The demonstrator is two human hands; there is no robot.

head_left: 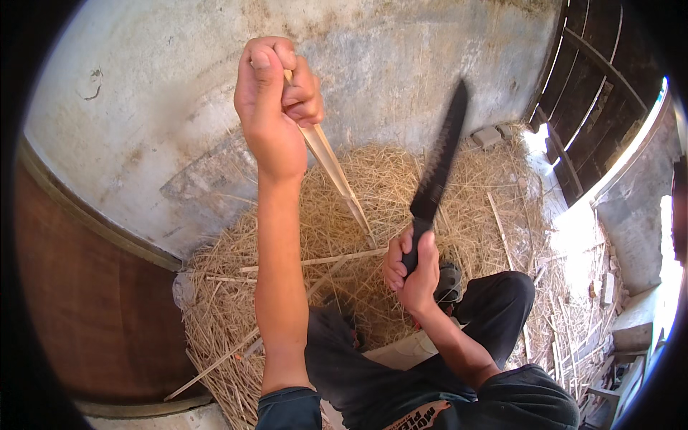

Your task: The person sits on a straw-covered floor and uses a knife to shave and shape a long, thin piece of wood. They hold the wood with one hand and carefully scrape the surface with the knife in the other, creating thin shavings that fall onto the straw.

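High in the view, my left hand (276, 107) is closed in a fist around the upper end of a pale split bamboo strip (328, 163). The strip slants down to the right, and its lower tip reaches the straw near the middle. Lower and to the right, my right hand (414, 271) is wrapped around the black handle of a large knife (441, 161). Its long dark blade points up and slightly right, apart from the strip, with the wall and straw behind it. My left fingers hide the strip's top end.
Straw and thin loose sticks (344, 258) cover the floor around my bent legs (494, 308). A stained wall (172, 93) rises beyond. A brown panel (93, 287) stands at left, a dark slatted wooden door (595, 79) at right. A brick (487, 137) lies by the wall.
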